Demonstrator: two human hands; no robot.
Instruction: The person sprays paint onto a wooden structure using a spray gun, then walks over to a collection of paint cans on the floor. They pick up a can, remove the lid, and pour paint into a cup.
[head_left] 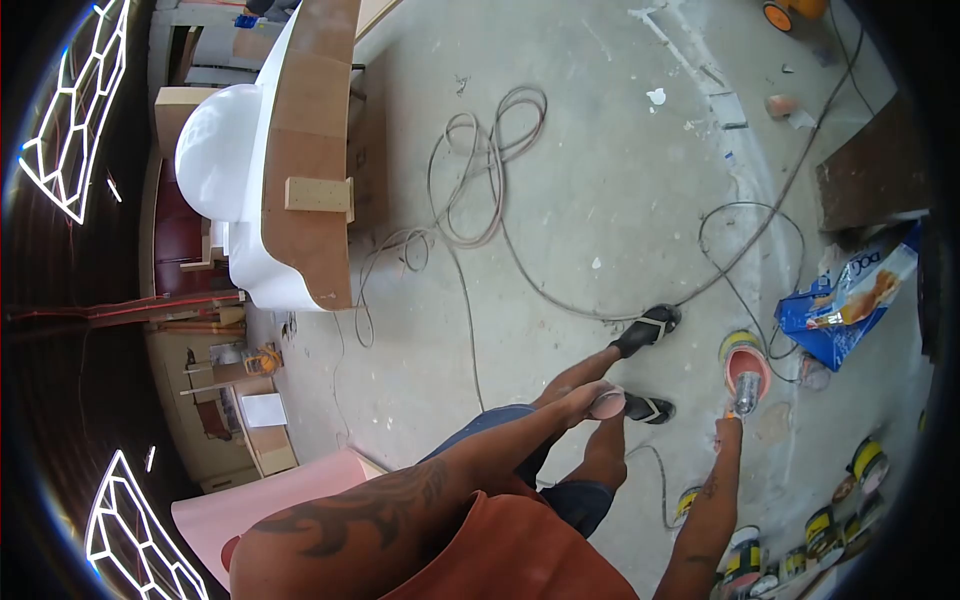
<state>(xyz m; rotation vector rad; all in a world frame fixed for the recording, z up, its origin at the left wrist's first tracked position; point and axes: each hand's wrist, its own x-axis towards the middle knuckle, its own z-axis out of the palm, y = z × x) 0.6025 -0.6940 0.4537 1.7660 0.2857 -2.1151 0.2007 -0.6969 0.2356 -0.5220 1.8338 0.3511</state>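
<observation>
Head view: our left hand (580, 404) grips a pinkish disc (607, 404), our right hand (728, 431) clasps a silvery tool (747, 393), long axis toward one o'clock, and just beyond this nearer hand sits the pink-lined tub (743, 358), at our left hand's half past two.

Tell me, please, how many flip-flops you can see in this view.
2. The upper flip-flop and the lower flip-flop are both worn by the person, left of the open tub in the picture. Any others could be hidden among the clutter.
</observation>
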